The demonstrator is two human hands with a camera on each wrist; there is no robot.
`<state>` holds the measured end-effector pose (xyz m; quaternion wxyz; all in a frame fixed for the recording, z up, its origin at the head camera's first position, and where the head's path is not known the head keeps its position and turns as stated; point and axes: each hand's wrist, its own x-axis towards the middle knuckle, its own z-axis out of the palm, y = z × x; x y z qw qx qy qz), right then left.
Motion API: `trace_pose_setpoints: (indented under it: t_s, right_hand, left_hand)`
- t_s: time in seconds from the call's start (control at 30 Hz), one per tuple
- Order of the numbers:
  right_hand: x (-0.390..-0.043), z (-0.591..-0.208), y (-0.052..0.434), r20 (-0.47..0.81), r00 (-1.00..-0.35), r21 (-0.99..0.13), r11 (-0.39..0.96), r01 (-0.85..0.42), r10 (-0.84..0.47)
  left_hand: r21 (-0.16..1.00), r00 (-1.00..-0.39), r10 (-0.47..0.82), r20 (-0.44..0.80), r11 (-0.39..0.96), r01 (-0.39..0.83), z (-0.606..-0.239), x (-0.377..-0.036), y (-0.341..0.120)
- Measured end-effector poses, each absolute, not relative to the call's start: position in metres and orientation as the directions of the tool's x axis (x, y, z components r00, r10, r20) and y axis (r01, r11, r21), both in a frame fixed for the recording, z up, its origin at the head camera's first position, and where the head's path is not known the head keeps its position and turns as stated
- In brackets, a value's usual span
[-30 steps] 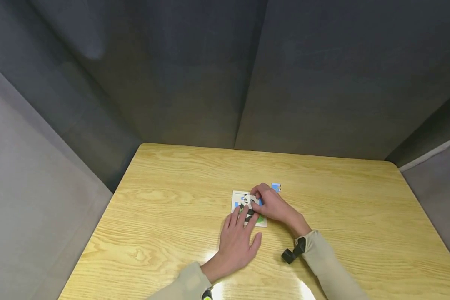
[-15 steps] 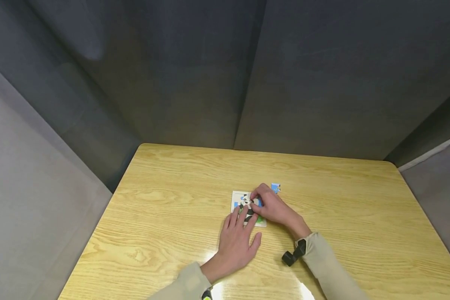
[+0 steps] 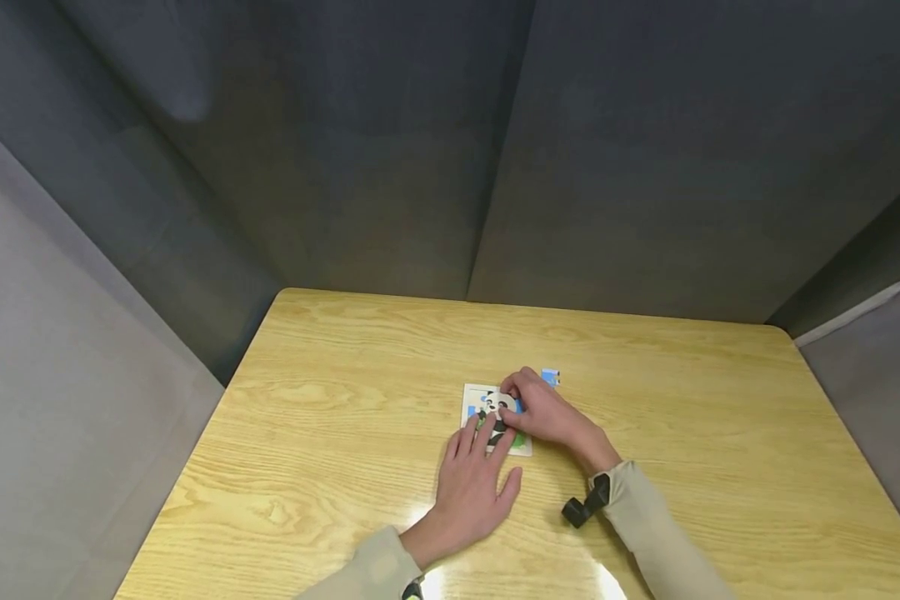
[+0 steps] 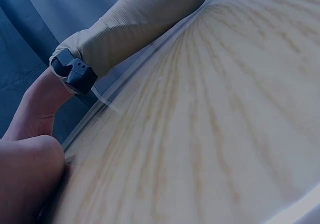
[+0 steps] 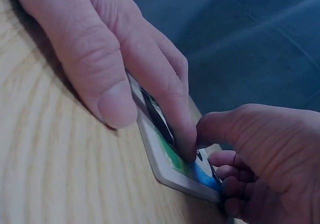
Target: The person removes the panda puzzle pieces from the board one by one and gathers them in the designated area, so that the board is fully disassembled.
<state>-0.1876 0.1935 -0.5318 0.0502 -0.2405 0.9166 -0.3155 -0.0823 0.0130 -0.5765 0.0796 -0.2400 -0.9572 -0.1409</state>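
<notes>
A small panda jigsaw puzzle in a white frame [image 3: 474,392] lies flat on the table. My left hand [image 3: 471,492] rests its straight, spread fingers on the lower part of the puzzle; its thumb stands apart over the wood. My right hand [image 3: 547,412] bends over the upper right of the puzzle, thumb and fingers curled about a puzzle piece at the panda's head [image 3: 501,402]. In the right wrist view, the puzzle's green and blue corner [image 5: 172,159] shows between both hands; the right fingertips partly hide the piece. Behind the right hand lies a loose blue puzzle piece [image 3: 551,377].
The wooden table [image 3: 345,375] spreads to both sides of the hands. Dark curtains [image 3: 375,167] hang behind its far edge, with a grey panel [image 3: 67,375] at the left. A black wrist camera [image 3: 587,502] is strapped to the right wrist.
The piece under my right fingers has settled slightly, so the panda's head now looks more even. The right thumb has shifted a little; the left hand stays in place.
</notes>
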Motion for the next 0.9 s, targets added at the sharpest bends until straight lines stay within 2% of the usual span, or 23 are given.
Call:
trace_pose_setpoints:
  t_s: [0.23,0.6,0.9]
  right_hand:
    - [-0.1894,-0.5310,0.1944,0.028,-0.877,-0.613,0.685,-0.394,-0.479]
    - [-0.1896,-0.5326,0.1945,0.042,-0.876,-0.623,0.673,-0.399,-0.481]
    - [-0.1903,-0.5337,0.1950,0.041,-0.876,-0.625,0.671,-0.398,-0.481]
  left_hand:
    - [0.229,-0.873,0.436,0.218,0.847,0.480,-0.5764,-0.0824,0.0132]
    - [0.225,-0.883,0.434,0.181,0.856,0.467,-0.5772,-0.0833,0.0137]
    - [0.230,-0.875,0.441,0.199,0.847,0.479,-0.5753,-0.0818,0.0127]
